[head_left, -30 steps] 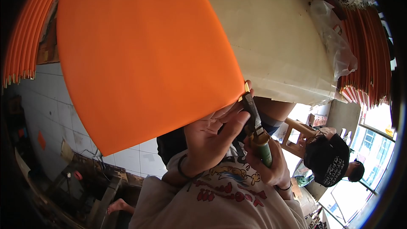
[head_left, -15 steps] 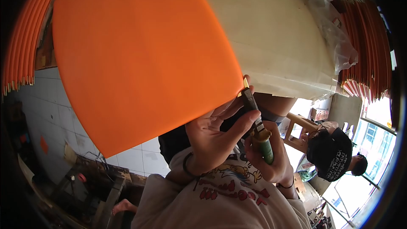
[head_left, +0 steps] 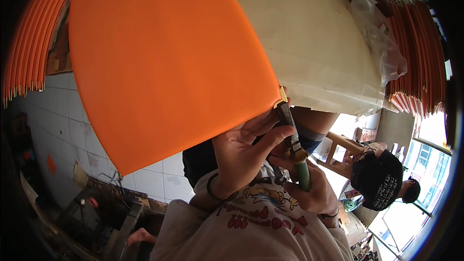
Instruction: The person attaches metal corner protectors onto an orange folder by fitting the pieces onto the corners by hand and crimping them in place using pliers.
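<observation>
A large orange sheet (head_left: 174, 72) with smooth, slightly curved edges fills the upper left. An L-shaped, gold-coloured metal corner piece (head_left: 282, 97) sits at its near right corner. My left hand (head_left: 239, 159) holds that corner from beneath, with fingertips showing just beyond it. Its thumb lies against a dark metal hand tool with a green handle (head_left: 303, 174), which looks like pliers. My right hand (head_left: 314, 191) is closed around the handle. The tool's dark tip meets the corner piece. The fingers under the sheet are mostly hidden.
Beneath the sheet lies a cream-coloured work surface (head_left: 314, 43). Stacks of orange-red sheets (head_left: 418, 58) stand at right, near crumpled clear plastic (head_left: 382, 38); another stack (head_left: 36, 34) is at far left. A person in a black top (head_left: 377, 179) sits at right beside a wooden stool (head_left: 336, 152).
The orange sheet has shifted slightly right and up. The gold corner piece shows more fully at its corner. My right hand and the tool's handle have turned a little.
</observation>
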`<state>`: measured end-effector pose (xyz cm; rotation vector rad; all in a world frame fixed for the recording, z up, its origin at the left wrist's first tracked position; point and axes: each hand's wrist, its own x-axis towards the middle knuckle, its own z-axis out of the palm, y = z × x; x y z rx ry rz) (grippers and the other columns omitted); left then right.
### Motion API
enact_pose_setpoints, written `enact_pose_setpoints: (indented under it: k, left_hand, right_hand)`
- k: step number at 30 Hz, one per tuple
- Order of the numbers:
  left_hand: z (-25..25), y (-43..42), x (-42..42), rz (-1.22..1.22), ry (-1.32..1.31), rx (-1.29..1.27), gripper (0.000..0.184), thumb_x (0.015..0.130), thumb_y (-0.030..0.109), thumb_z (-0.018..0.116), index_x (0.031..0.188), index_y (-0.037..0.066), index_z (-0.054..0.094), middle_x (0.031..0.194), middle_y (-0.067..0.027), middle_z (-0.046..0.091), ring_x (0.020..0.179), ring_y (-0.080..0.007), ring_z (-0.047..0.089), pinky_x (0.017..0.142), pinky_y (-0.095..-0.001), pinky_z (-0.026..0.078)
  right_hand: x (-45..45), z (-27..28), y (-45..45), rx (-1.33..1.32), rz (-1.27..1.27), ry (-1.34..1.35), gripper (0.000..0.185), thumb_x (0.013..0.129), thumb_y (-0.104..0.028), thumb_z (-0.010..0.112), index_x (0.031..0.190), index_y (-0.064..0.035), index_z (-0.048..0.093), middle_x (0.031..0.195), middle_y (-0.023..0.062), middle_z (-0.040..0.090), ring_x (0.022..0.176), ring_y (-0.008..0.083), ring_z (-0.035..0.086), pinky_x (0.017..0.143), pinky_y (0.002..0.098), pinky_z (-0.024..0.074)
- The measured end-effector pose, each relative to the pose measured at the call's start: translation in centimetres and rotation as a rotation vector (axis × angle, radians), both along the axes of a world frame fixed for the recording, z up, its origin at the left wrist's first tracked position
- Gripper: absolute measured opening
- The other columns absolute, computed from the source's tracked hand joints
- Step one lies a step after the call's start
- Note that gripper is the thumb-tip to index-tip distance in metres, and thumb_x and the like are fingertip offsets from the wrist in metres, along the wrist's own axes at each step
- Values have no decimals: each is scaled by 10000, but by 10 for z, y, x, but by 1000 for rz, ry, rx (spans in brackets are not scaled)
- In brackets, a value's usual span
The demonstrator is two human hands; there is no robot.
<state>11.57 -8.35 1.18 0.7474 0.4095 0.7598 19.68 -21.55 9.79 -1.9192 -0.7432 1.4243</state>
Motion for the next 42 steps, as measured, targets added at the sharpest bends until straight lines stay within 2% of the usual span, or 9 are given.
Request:
enact_pose_setpoints:
  k: [7, 10, 16, 21, 28, 37, 42]
  left_hand:
    - [1, 0, 0, 29, 26, 5, 419, 854, -113, 660, 1255, -104, 537, 1216, -232, 595, 1047, -277, 645, 876, -424, 574]
    - [1, 1, 0, 24, 15, 1, 402, 862, -114, 646, 1249, -107, 539, 1217, -232, 594, 1039, -274, 649, 893, -433, 570]
    - [0, 0, 1, 28, -5, 8, 402, 857, -140, 621, 1249, -106, 540, 1223, -226, 594, 1068, -269, 645, 935, -432, 558]
    - [0, 0, 1, 31, -6, 14, 415, 849, -148, 619, 1254, -100, 541, 1239, -233, 596, 1128, -276, 629, 960, -434, 549]
    - [2, 1, 0, 20, -12, 1, 420, 855, -135, 627, 1263, -98, 534, 1228, -232, 607, 1099, -278, 646, 933, -430, 555]
    - [-3, 1, -1, 3, -40, 6, 427, 866, -85, 665, 1270, -95, 527, 1230, -227, 608, 1084, -285, 654, 904, -447, 558]
    - [-4, 0, -2, 6, -25, 2, 431, 867, -73, 673, 1272, -89, 529, 1238, -225, 601, 1086, -291, 649, 893, -455, 558]
  right_hand:
    - [-3, -3, 1, -6, -56, 67, 528, 758, 79, 449, 1266, 45, 587, 1410, 213, 449, 1216, 314, 571, 1002, 368, 470]
    - [-2, -1, 4, 43, 5, -44, 485, 752, 83, 433, 1201, 56, 612, 1344, 216, 500, 1193, 319, 581, 987, 372, 477]
    - [-1, -2, 3, 29, -4, -48, 428, 736, 88, 427, 1097, 46, 652, 1233, 223, 564, 1149, 353, 603, 957, 383, 495]
    - [-3, -5, 2, 62, -2, -58, 440, 744, 87, 451, 1136, 37, 646, 1274, 228, 549, 1128, 359, 619, 960, 396, 504]
    - [-1, -1, 4, -21, -25, 69, 513, 744, 95, 563, 1249, 11, 597, 1363, 224, 493, 1227, 351, 568, 1002, 404, 487]
    - [2, -2, 4, 74, 111, -55, 547, 728, 79, 549, 1271, 25, 585, 1409, 221, 450, 1275, 348, 527, 1024, 391, 464]
    - [0, -2, 3, 58, 67, -32, 535, 731, 92, 523, 1261, 33, 563, 1350, 214, 495, 1177, 334, 596, 988, 380, 483]
